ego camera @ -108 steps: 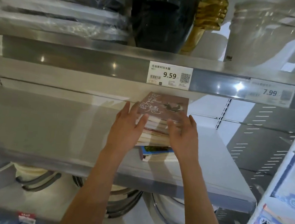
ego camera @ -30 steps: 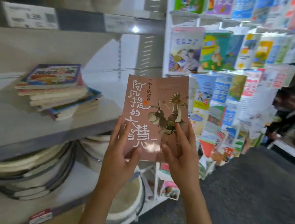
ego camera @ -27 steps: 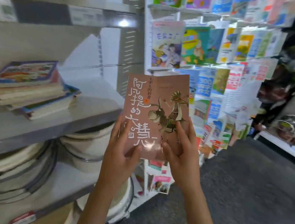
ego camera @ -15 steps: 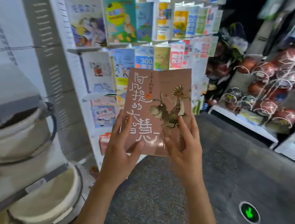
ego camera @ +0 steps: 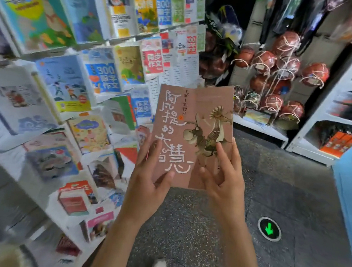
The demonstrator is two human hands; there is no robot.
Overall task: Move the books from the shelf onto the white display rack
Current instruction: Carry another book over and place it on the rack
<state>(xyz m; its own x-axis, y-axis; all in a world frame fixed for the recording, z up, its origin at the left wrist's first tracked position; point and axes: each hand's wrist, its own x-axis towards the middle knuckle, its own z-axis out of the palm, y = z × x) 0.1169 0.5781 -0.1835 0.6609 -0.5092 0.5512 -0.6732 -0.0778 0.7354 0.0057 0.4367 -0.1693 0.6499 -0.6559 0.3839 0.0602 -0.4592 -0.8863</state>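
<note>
Both hands' grip on flat glossy brown book (ego camera: 192,133), upright

book (ego camera: 192,122): thin brown paperback, white lettering and a donkey-and-rider drawing on the cover, held upright, cover facing the camera
white display rack (ego camera: 82,47): left of the book, tiers full of colourful books standing cover-out

Brown book (ego camera: 194,122), white lettering

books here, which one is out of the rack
The brown book, gripped by both the left hand and right hand; every other book sits in the white display rack.
</note>
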